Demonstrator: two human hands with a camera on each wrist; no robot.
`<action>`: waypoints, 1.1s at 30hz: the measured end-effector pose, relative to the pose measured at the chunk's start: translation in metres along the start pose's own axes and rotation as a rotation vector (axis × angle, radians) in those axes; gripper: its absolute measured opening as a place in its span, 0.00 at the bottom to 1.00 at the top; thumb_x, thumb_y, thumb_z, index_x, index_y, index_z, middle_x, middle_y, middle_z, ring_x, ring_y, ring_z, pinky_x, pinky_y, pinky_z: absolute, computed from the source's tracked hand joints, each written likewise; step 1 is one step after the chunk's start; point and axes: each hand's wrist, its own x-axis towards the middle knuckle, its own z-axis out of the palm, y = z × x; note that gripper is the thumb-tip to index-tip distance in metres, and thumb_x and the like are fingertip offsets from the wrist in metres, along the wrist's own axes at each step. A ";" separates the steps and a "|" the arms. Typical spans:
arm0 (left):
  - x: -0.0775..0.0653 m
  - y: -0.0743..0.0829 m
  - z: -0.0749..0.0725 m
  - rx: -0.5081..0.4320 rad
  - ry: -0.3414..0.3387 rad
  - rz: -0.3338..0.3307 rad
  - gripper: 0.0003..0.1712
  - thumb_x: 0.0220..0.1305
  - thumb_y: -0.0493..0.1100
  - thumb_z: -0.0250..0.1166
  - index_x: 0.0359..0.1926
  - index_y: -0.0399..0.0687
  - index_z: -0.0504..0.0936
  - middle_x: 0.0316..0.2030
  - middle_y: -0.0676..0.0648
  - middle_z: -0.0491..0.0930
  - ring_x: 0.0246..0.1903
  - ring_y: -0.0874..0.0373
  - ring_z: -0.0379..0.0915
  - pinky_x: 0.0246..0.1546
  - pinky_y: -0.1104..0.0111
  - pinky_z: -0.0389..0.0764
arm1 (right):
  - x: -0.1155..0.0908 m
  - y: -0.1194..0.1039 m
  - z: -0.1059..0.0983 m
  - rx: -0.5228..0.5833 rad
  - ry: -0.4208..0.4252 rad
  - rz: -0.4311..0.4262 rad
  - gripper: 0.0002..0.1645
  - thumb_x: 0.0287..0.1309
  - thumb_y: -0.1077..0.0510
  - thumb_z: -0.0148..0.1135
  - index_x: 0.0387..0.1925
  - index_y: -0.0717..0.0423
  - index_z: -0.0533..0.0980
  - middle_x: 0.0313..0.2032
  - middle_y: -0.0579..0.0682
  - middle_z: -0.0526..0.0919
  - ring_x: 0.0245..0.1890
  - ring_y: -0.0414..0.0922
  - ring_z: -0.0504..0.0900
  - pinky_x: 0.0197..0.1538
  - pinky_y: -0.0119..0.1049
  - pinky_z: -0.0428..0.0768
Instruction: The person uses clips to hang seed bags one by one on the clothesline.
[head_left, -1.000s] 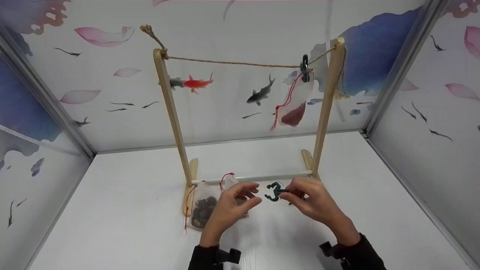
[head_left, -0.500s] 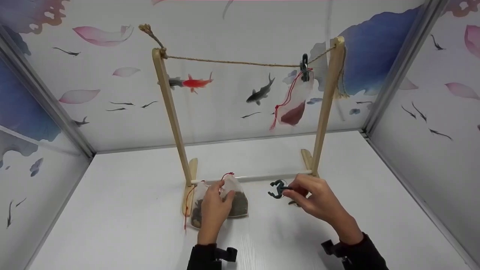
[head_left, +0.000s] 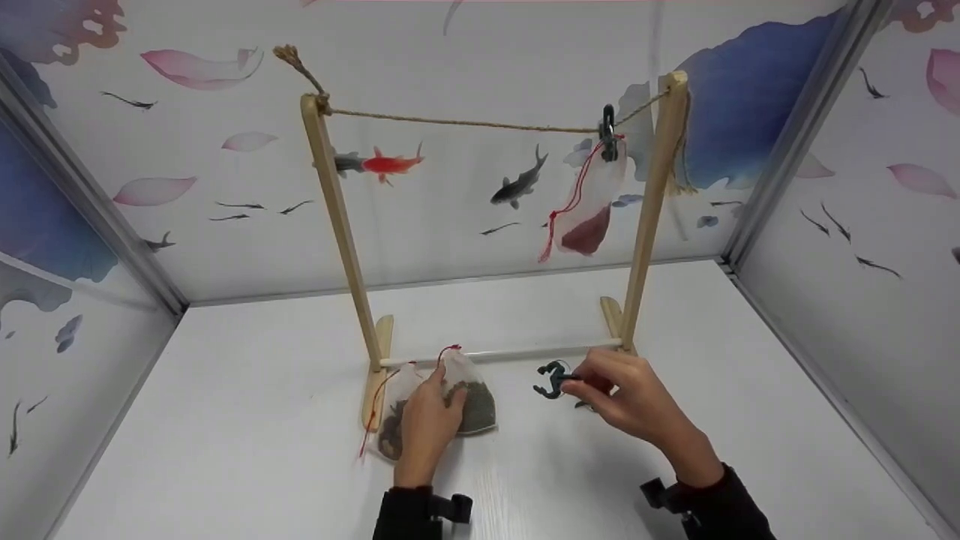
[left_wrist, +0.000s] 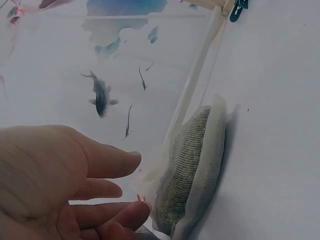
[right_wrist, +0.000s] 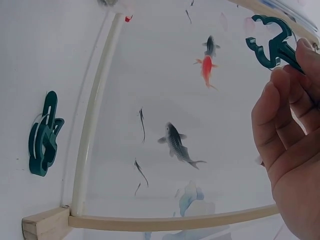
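Note:
My right hand (head_left: 626,390) pinches a dark green clothes peg (head_left: 553,380) by its handles, and the peg's jaws stand apart with nothing between them. In the right wrist view this peg (right_wrist: 272,42) shows above the fingertips. My left hand (head_left: 429,427) is at a mesh drawstring bag of green leaves (head_left: 478,409). Thumb and fingers are apart in the left wrist view, close to the bag (left_wrist: 185,165); I cannot tell whether they touch it. Partly behind that hand lies a second bag with dark lumps (head_left: 390,431) and a red cord.
A wooden frame (head_left: 341,225) carries a rope (head_left: 450,120). Near its right post, another green peg (head_left: 608,135) holds a bag with reddish contents (head_left: 586,231). A spare peg (right_wrist: 45,137) lies on the table by the frame's white bottom bar (right_wrist: 95,110).
My left hand has moved left and down, away from the peg to the green-leaf bag. The dark-lump bag has shifted slightly left. My right hand has kept its pinch on the peg, nearly still.

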 end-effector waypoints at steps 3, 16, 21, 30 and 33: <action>0.000 0.000 0.001 0.006 -0.020 -0.006 0.30 0.63 0.37 0.71 0.64 0.28 0.75 0.51 0.33 0.83 0.53 0.38 0.79 0.53 0.46 0.77 | 0.000 -0.001 -0.001 -0.007 -0.013 0.018 0.17 0.48 0.70 0.78 0.29 0.49 0.79 0.25 0.41 0.77 0.22 0.34 0.77 0.25 0.23 0.74; 0.002 -0.003 0.004 0.054 -0.050 0.036 0.21 0.62 0.38 0.72 0.54 0.32 0.82 0.37 0.43 0.83 0.38 0.48 0.80 0.40 0.50 0.80 | 0.001 -0.002 -0.002 -0.001 -0.038 0.035 0.13 0.54 0.66 0.76 0.31 0.46 0.80 0.27 0.38 0.79 0.23 0.32 0.78 0.25 0.23 0.76; -0.001 -0.002 0.003 0.073 -0.056 0.104 0.13 0.62 0.39 0.71 0.44 0.34 0.84 0.27 0.48 0.78 0.28 0.53 0.75 0.32 0.53 0.78 | 0.001 -0.002 -0.002 -0.004 -0.047 0.003 0.13 0.56 0.64 0.75 0.32 0.45 0.80 0.27 0.37 0.78 0.23 0.31 0.76 0.25 0.22 0.75; -0.006 0.002 0.009 0.050 -0.146 0.052 0.16 0.63 0.42 0.72 0.25 0.45 0.74 0.19 0.55 0.66 0.19 0.60 0.63 0.20 0.64 0.64 | 0.000 -0.002 -0.003 -0.007 -0.051 0.006 0.11 0.57 0.63 0.74 0.32 0.45 0.80 0.27 0.37 0.77 0.23 0.32 0.75 0.25 0.22 0.74; -0.007 0.004 0.011 0.042 -0.169 0.045 0.17 0.63 0.42 0.72 0.24 0.47 0.73 0.19 0.56 0.65 0.18 0.61 0.62 0.20 0.65 0.63 | 0.000 -0.002 -0.003 -0.009 -0.053 0.008 0.11 0.58 0.63 0.74 0.32 0.45 0.80 0.27 0.37 0.77 0.23 0.32 0.75 0.25 0.22 0.74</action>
